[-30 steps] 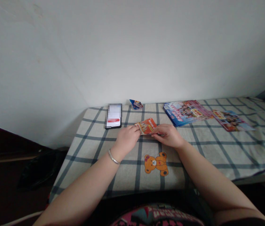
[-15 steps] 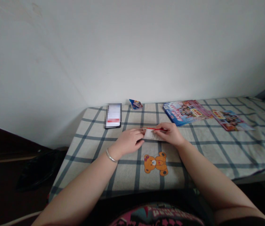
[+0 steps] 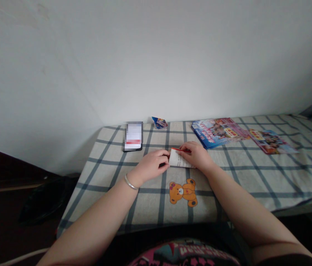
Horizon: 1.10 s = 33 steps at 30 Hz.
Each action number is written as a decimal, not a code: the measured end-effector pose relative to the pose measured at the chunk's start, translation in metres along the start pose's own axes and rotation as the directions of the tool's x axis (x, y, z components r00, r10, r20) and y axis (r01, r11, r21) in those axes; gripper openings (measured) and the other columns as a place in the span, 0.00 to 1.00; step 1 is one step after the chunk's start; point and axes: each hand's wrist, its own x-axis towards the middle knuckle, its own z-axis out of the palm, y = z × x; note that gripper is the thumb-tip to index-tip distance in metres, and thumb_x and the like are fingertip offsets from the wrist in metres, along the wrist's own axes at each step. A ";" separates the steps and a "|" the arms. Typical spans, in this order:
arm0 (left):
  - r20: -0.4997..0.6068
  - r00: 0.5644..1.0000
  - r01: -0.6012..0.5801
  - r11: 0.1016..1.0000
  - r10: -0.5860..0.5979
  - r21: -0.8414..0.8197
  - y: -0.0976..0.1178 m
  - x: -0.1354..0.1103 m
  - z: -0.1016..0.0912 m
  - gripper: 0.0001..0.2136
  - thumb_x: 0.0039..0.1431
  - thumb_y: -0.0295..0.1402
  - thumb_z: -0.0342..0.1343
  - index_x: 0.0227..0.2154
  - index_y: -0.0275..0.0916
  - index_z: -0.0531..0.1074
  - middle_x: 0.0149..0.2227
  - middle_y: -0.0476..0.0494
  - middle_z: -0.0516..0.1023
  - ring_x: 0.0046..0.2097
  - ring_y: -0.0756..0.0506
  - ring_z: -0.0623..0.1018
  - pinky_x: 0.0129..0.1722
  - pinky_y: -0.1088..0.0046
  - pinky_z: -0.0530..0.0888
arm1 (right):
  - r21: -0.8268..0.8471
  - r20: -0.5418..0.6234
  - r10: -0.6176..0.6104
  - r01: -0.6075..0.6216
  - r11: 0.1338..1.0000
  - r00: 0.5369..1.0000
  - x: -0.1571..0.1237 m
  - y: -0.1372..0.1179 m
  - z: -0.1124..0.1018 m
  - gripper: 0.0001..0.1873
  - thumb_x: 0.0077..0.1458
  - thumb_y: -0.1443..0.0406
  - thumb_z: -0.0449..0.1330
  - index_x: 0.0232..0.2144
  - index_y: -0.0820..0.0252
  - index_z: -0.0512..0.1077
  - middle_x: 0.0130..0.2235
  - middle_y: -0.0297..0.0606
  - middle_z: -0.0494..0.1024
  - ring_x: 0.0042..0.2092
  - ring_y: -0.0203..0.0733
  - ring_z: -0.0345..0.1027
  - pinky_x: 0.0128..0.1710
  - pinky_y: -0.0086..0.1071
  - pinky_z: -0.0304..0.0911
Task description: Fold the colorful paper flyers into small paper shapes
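Note:
A small folded paper (image 3: pixel 175 158), white with printed text and a red upper edge, lies between my hands on the checked tablecloth (image 3: pixel 150 199). My left hand (image 3: pixel 153 164), below a silver bangle (image 3: pixel 130 182), pinches the paper's left edge between thumb and fingers. Over its right part my right hand (image 3: pixel 197 157) is closed, with fingers at the red upper edge. The right end of the paper is hidden under that hand. Just nearer to me, a printed orange bear (image 3: pixel 183 193) shows on the cloth.
A phone (image 3: pixel 133 136) with a lit screen stands at the back left. Beside it is a small folded blue paper piece (image 3: pixel 160 122). Colourful flyers (image 3: pixel 216 131) are stacked at the back right, with another flyer (image 3: pixel 273 141) further right. A wall (image 3: pixel 156 59) rises behind the table.
My right hand has shifted slightly left and up. More of the paper's white printed face now shows. My left fingers have curled more at its left edge.

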 end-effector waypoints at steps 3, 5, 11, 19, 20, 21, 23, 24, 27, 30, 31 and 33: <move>-0.007 1.000 0.006 1.000 -0.006 0.006 0.000 -0.001 0.000 0.05 0.60 0.30 0.54 0.29 0.39 0.73 0.46 0.44 0.73 0.47 0.45 0.75 0.48 0.65 0.73 | -0.057 0.000 -0.001 0.001 0.998 1.000 0.001 -0.001 0.001 0.04 0.56 0.64 0.61 0.30 0.58 0.73 0.39 0.39 0.78 0.43 0.44 0.68 0.45 0.36 0.62; -0.003 1.000 0.008 1.000 -0.008 0.014 0.001 -0.001 0.000 0.05 0.60 0.30 0.54 0.30 0.39 0.73 0.45 0.44 0.74 0.46 0.45 0.75 0.48 0.65 0.73 | -0.114 0.013 -0.003 0.004 0.993 1.000 0.001 -0.002 0.002 0.04 0.55 0.64 0.61 0.30 0.58 0.73 0.39 0.39 0.78 0.44 0.45 0.68 0.45 0.37 0.62; -0.072 0.995 0.064 0.997 -0.067 -0.044 0.005 0.003 0.003 0.03 0.57 0.27 0.55 0.30 0.39 0.73 0.41 0.43 0.76 0.46 0.44 0.75 0.49 0.61 0.73 | -0.272 0.036 -0.008 0.017 0.962 0.999 0.002 -0.007 0.001 0.06 0.57 0.62 0.60 0.32 0.58 0.74 0.38 0.41 0.77 0.43 0.46 0.66 0.43 0.37 0.62; -0.141 0.960 0.231 0.968 -0.244 -0.104 0.010 0.007 0.012 0.07 0.56 0.29 0.58 0.23 0.38 0.71 0.40 0.44 0.76 0.45 0.43 0.74 0.50 0.58 0.71 | -0.362 0.040 0.027 -0.011 0.932 0.999 0.004 -0.013 0.003 0.07 0.59 0.61 0.59 0.33 0.58 0.73 0.38 0.43 0.76 0.43 0.47 0.66 0.41 0.37 0.61; -0.142 0.959 0.236 0.969 -0.245 -0.079 0.010 0.007 0.012 0.08 0.55 0.29 0.59 0.22 0.38 0.71 0.40 0.44 0.76 0.45 0.43 0.74 0.50 0.57 0.70 | -0.368 0.041 0.033 -0.015 0.930 0.999 0.004 -0.013 0.004 0.07 0.59 0.61 0.59 0.33 0.57 0.73 0.38 0.43 0.75 0.43 0.47 0.66 0.41 0.37 0.61; -0.146 0.958 0.242 0.969 -0.247 -0.056 0.011 0.007 0.012 0.08 0.54 0.29 0.59 0.21 0.38 0.70 0.40 0.44 0.76 0.46 0.42 0.73 0.51 0.56 0.69 | -0.374 0.041 0.039 -0.021 0.927 0.998 0.004 -0.014 0.004 0.07 0.59 0.61 0.58 0.33 0.57 0.73 0.38 0.42 0.75 0.43 0.47 0.66 0.41 0.37 0.61; -0.161 0.952 0.262 0.965 -0.261 -0.014 0.012 0.007 0.012 0.08 0.54 0.28 0.59 0.21 0.38 0.70 0.41 0.44 0.76 0.47 0.42 0.73 0.53 0.54 0.68 | -0.384 0.037 0.048 -0.031 0.923 0.998 0.004 -0.014 0.005 0.08 0.59 0.60 0.58 0.34 0.57 0.73 0.39 0.42 0.75 0.43 0.48 0.66 0.40 0.38 0.61; -0.175 0.946 0.277 0.961 -0.272 0.006 0.012 0.006 0.012 0.08 0.54 0.28 0.58 0.22 0.38 0.70 0.42 0.44 0.75 0.47 0.41 0.72 0.54 0.54 0.67 | -0.387 0.034 0.049 -0.031 0.922 0.998 0.004 -0.014 0.006 0.08 0.59 0.59 0.58 0.34 0.57 0.73 0.39 0.42 0.75 0.43 0.48 0.66 0.40 0.38 0.61; -0.229 0.928 0.317 0.946 -0.295 0.067 0.014 0.004 0.013 0.02 0.56 0.29 0.57 0.29 0.38 0.71 0.42 0.42 0.74 0.48 0.40 0.71 0.53 0.54 0.67 | -0.391 0.029 0.034 -0.020 0.920 0.999 0.003 -0.014 0.007 0.09 0.59 0.59 0.58 0.33 0.57 0.72 0.38 0.43 0.75 0.43 0.48 0.65 0.40 0.38 0.61; -0.239 0.931 0.313 0.942 -0.277 0.125 0.016 0.002 0.014 0.06 0.58 0.31 0.55 0.38 0.38 0.70 0.43 0.39 0.73 0.50 0.39 0.70 0.53 0.55 0.68 | -0.397 0.028 0.027 -0.014 0.918 0.999 0.003 -0.015 0.007 0.09 0.59 0.59 0.57 0.33 0.57 0.72 0.38 0.43 0.74 0.43 0.48 0.65 0.40 0.38 0.61; -0.232 0.936 0.303 0.942 -0.265 0.144 0.017 0.002 0.013 0.07 0.59 0.32 0.54 0.40 0.38 0.70 0.44 0.39 0.72 0.50 0.39 0.70 0.54 0.55 0.67 | -0.400 0.027 0.028 -0.014 0.916 0.999 0.003 -0.015 0.007 0.08 0.59 0.59 0.57 0.33 0.57 0.72 0.38 0.43 0.74 0.43 0.48 0.65 0.40 0.38 0.61; -0.223 0.942 0.292 0.940 -0.251 0.175 0.018 0.002 0.013 0.08 0.61 0.33 0.52 0.42 0.38 0.70 0.46 0.38 0.72 0.52 0.39 0.69 0.55 0.53 0.66 | -0.406 0.029 0.028 -0.014 0.914 0.999 0.003 -0.015 0.007 0.08 0.59 0.60 0.57 0.33 0.58 0.72 0.38 0.43 0.74 0.43 0.48 0.66 0.40 0.38 0.61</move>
